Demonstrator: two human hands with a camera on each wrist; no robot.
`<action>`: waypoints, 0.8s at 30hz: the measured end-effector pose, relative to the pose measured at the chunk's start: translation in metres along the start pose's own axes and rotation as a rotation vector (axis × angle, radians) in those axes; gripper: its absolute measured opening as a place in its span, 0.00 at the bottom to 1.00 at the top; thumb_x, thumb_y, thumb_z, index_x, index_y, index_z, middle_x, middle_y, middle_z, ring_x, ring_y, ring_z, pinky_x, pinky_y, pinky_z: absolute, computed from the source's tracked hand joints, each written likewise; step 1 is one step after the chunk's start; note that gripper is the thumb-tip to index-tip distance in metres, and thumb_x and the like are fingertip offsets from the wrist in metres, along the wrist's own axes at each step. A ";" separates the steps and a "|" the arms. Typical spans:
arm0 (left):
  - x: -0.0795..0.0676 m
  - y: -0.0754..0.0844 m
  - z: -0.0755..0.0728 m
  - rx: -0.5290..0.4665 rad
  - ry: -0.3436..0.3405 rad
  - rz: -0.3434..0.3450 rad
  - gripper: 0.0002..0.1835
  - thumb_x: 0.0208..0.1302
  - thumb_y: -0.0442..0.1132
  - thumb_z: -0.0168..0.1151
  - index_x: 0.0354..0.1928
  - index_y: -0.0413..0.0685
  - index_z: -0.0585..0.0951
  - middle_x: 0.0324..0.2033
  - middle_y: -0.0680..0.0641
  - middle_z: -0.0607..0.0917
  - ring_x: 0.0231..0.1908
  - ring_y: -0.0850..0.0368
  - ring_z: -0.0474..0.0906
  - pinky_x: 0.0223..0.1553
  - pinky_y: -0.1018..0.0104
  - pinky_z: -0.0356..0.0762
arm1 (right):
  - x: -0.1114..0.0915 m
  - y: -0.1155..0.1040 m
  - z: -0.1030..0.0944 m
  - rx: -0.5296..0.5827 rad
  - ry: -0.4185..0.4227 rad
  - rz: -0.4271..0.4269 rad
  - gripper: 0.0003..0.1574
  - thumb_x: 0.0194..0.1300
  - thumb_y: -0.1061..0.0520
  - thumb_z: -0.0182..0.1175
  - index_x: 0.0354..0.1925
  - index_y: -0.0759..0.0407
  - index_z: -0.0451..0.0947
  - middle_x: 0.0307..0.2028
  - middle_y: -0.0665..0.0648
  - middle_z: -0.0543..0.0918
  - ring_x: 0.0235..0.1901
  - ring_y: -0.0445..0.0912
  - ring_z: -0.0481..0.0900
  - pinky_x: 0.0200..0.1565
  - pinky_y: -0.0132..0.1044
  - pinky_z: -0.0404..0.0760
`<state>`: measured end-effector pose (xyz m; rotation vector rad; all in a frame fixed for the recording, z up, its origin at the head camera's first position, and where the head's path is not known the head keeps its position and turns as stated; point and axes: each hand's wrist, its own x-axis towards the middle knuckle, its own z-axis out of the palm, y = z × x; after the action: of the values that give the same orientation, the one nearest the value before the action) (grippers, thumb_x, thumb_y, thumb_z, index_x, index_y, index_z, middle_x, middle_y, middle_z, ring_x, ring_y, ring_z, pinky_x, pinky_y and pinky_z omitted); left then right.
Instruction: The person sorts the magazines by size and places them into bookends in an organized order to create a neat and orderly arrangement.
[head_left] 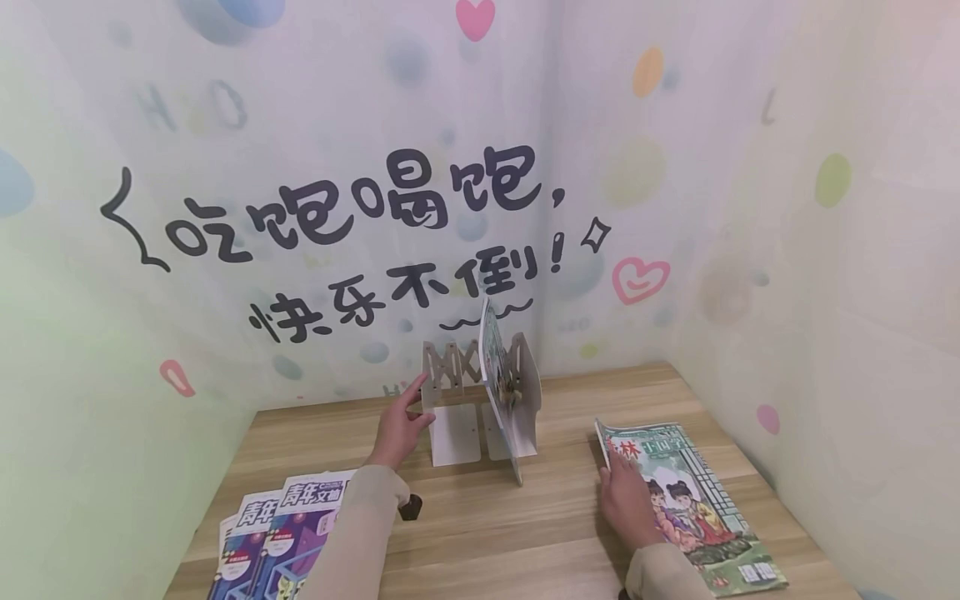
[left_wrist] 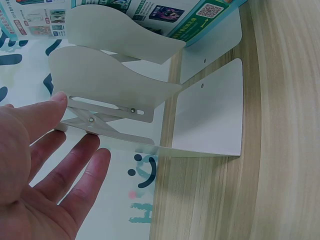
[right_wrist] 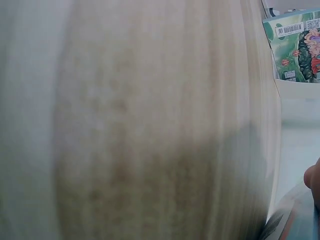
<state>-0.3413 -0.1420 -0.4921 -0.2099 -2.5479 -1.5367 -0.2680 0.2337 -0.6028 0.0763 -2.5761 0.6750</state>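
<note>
A white extendable book rack [head_left: 455, 433] with a scissor lattice stands near the back of the table. My left hand [head_left: 399, 429] pinches its left end panel, thumb on the inner side and fingertips behind the edge, as the left wrist view shows. One magazine [head_left: 497, 375] stands upright in the rack, close to the right end panel, its lower edge jutting forward. On the right, my right hand [head_left: 630, 504] grips the left edge of a magazine [head_left: 705, 517] with two drawn children on its green cover; the near-left corner is hidden by the hand and sleeve.
Several overlapping purple magazines [head_left: 300, 533] lie at the table's front left, partly covered by my left sleeve. Printed walls close in the wooden table [head_left: 570, 400] behind and at both sides.
</note>
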 end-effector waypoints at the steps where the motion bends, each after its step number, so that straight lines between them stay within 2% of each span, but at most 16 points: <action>1: 0.000 0.000 0.000 0.000 -0.001 -0.001 0.41 0.61 0.28 0.65 0.73 0.64 0.64 0.61 0.36 0.74 0.40 0.47 0.83 0.41 0.58 0.83 | 0.000 0.000 0.000 0.007 0.003 0.006 0.25 0.69 0.65 0.52 0.60 0.80 0.66 0.48 0.79 0.76 0.50 0.73 0.73 0.54 0.64 0.70; 7: -0.001 0.002 -0.001 0.002 0.009 0.002 0.41 0.61 0.28 0.65 0.72 0.67 0.64 0.61 0.36 0.74 0.40 0.47 0.83 0.41 0.57 0.83 | -0.001 -0.003 -0.002 0.054 0.001 0.060 0.24 0.70 0.64 0.51 0.60 0.78 0.65 0.42 0.77 0.76 0.45 0.71 0.75 0.49 0.64 0.72; 14: 0.000 -0.001 -0.002 0.005 0.010 -0.004 0.41 0.61 0.29 0.66 0.72 0.69 0.64 0.61 0.37 0.75 0.40 0.47 0.83 0.41 0.58 0.83 | -0.001 -0.009 -0.006 0.087 0.004 0.081 0.23 0.71 0.63 0.49 0.59 0.78 0.66 0.46 0.78 0.76 0.48 0.71 0.74 0.51 0.65 0.71; 19: 0.001 -0.001 -0.002 0.005 0.010 0.006 0.41 0.61 0.28 0.66 0.72 0.65 0.64 0.61 0.36 0.75 0.40 0.46 0.83 0.41 0.57 0.83 | -0.003 -0.016 -0.006 0.110 0.015 0.074 0.25 0.72 0.62 0.48 0.61 0.77 0.66 0.49 0.79 0.76 0.51 0.71 0.74 0.54 0.64 0.70; 24: 0.000 -0.001 -0.001 0.013 0.004 0.010 0.40 0.61 0.28 0.65 0.73 0.63 0.64 0.60 0.36 0.75 0.40 0.46 0.83 0.41 0.58 0.83 | -0.006 -0.021 -0.005 0.125 0.066 0.025 0.23 0.71 0.64 0.50 0.60 0.77 0.68 0.47 0.78 0.78 0.48 0.71 0.76 0.52 0.63 0.72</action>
<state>-0.3417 -0.1436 -0.4918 -0.2174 -2.5494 -1.5156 -0.2572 0.2171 -0.5926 0.0611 -2.4735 0.8341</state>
